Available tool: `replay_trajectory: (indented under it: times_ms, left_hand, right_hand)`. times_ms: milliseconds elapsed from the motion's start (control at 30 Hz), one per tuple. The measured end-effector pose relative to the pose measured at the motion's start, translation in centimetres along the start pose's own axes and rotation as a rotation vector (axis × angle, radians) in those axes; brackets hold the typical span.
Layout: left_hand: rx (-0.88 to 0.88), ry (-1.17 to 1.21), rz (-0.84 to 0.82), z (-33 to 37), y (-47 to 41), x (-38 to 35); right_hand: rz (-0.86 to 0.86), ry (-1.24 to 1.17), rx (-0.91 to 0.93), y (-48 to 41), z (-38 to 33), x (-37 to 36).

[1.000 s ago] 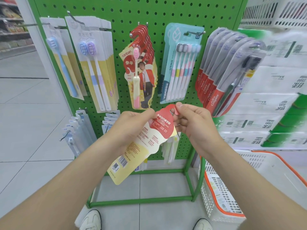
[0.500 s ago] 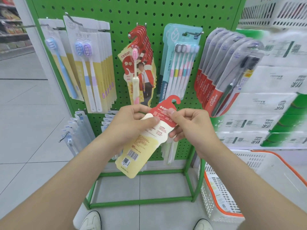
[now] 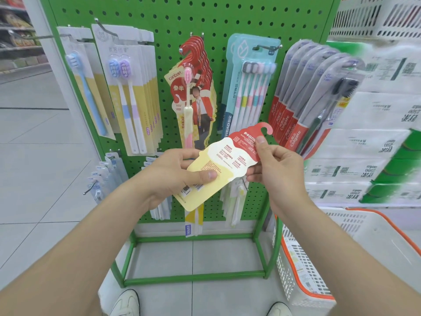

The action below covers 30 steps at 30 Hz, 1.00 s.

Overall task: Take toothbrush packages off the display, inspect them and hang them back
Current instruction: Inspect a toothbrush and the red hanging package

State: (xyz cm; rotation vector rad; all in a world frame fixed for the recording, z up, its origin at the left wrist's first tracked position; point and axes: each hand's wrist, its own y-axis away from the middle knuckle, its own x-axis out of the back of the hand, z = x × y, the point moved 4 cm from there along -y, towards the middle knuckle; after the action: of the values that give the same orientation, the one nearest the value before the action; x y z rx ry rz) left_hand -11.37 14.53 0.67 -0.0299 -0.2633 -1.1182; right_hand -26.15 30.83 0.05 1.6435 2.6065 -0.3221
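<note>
I hold a red-and-cream toothbrush package [image 3: 230, 160] in front of the green pegboard display [image 3: 173, 23], its printed back facing me and its hook end tilted up to the right. My left hand [image 3: 175, 176] grips its lower half, thumb pressed on the cream part above the barcode. My right hand [image 3: 275, 167] pinches the red upper part just below the hook. Behind, a stack of matching red packages [image 3: 193, 92] hangs on a peg at the middle of the board.
Other toothbrush packs hang on pegs: blue and purple ones [image 3: 127, 87] at left, a multi-brush pack [image 3: 248, 87] and Colgate packs [image 3: 309, 99] at right. Stacked tissue packs [image 3: 376, 137] stand to the right. A white basket with an orange rim [image 3: 341, 252] sits at lower right.
The package has risen and turned flatter, its hook now pointing up-right. My left hand slid toward the lower half and my right hand now pinches just under the hook.
</note>
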Motion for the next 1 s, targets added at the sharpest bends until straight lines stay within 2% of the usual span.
replay_trajectory:
  times_ms: [167,267,367,600,733,867,1000]
  left_hand:
    - [-0.008,0.071,-0.056,0.1,0.1,-0.1]
    - [-0.030,0.030,-0.122,0.2,0.2,0.0]
    - [-0.068,-0.094,-0.156,0.2,0.3,-0.1]
    - [-0.173,-0.554,-0.053,-0.1,0.5,-1.6]
    - [-0.064,-0.323,-0.142,-0.7,0.1,-1.6]
    - [-0.064,-0.171,-0.238,-0.4,0.4,-1.8]
    - [-0.071,0.034,-0.281,0.0,0.6,-2.4]
  right_hand:
    - [0.026,-0.008,0.017,0.3,-0.2,-0.4]
    - [0.064,0.008,0.045,0.4,-0.3,-0.3]
    - [0.110,0.031,0.062,0.4,-0.4,0.1]
    - [0.097,-0.062,0.003,0.6,-0.7,-0.1]
    - [0.007,-0.124,0.037,0.8,-1.8,-0.7]
    - [0.020,0.021,0.113,1.0,-1.3,-0.6]
    - [-0.020,0.148,0.033,1.0,-0.1,-1.0]
